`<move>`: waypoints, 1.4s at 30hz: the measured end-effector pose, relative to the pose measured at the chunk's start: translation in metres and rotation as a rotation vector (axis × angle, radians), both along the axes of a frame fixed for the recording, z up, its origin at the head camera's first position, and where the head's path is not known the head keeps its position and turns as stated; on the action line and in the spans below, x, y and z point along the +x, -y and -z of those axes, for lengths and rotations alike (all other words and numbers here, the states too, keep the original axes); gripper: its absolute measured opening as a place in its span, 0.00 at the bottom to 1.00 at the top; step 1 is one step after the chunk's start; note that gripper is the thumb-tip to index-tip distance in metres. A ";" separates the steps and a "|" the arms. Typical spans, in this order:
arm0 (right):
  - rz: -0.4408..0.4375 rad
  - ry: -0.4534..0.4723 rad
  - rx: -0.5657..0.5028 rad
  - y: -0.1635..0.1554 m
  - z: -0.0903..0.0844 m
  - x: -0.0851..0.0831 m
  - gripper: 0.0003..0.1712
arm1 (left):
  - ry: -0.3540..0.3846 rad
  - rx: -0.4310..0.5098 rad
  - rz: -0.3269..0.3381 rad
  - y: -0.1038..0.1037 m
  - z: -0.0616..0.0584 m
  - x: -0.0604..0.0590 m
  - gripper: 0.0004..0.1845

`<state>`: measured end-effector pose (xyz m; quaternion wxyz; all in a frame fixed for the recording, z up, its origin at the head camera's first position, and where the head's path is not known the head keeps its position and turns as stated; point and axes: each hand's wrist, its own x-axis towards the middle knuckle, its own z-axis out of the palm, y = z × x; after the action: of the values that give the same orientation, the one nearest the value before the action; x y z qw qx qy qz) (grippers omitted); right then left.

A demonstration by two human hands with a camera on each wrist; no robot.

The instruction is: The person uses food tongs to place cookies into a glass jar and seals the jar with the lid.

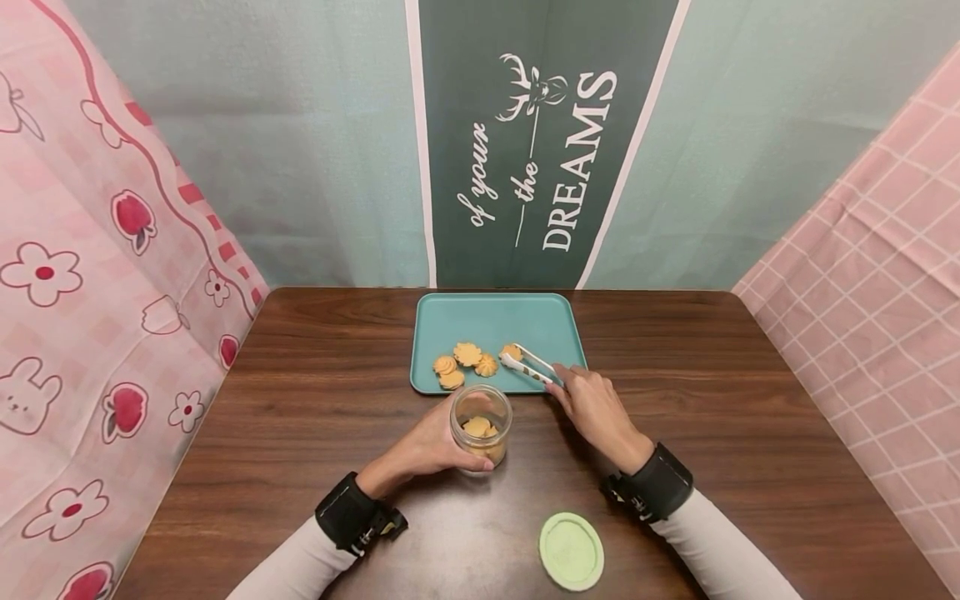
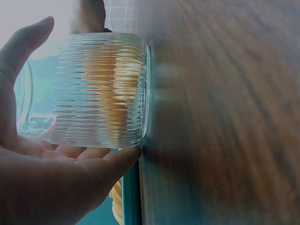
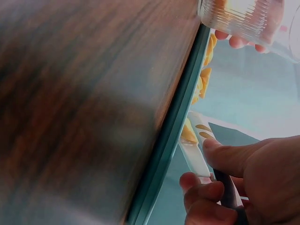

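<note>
My left hand [image 1: 429, 446] grips a ribbed glass jar [image 1: 481, 427] standing on the dark wooden table [image 1: 300, 417]; cookies lie inside it. In the left wrist view the jar [image 2: 101, 89] fills the frame with my fingers [image 2: 108, 164] curled round it. My right hand [image 1: 596, 408] holds white tongs [image 1: 531, 365] whose tips reach a cookie [image 1: 512, 352] on the teal tray [image 1: 491, 321]. Several more cookies [image 1: 465, 362] lie on the tray's front left. In the right wrist view my fingers [image 3: 206, 192] pinch the tongs [image 3: 199, 154] by the tray's rim [image 3: 173, 136].
A pale green lid [image 1: 572, 551] lies on the table near the front edge, right of centre. Cloth backdrops close in the table at the back and both sides.
</note>
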<state>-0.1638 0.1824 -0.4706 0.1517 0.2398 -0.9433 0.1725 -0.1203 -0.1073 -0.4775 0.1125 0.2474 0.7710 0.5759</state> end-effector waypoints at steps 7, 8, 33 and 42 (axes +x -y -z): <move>-0.009 -0.026 -0.001 -0.001 0.000 0.001 0.16 | 0.003 0.002 0.000 0.000 -0.001 0.001 0.49; -0.011 -0.030 -0.002 -0.001 0.000 0.001 0.15 | 0.005 0.002 -0.001 0.000 -0.001 0.001 0.49; -0.023 -0.085 -0.028 -0.006 -0.020 0.003 0.14 | 0.020 0.020 -0.007 -0.002 -0.002 0.001 0.48; -0.026 -0.103 -0.037 -0.006 -0.026 0.008 0.14 | 0.018 0.008 -0.005 -0.002 -0.003 0.002 0.48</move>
<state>-0.1558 0.1889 -0.4446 0.2020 0.2578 -0.9276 0.1794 -0.1187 -0.1054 -0.4744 0.1171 0.2409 0.7682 0.5815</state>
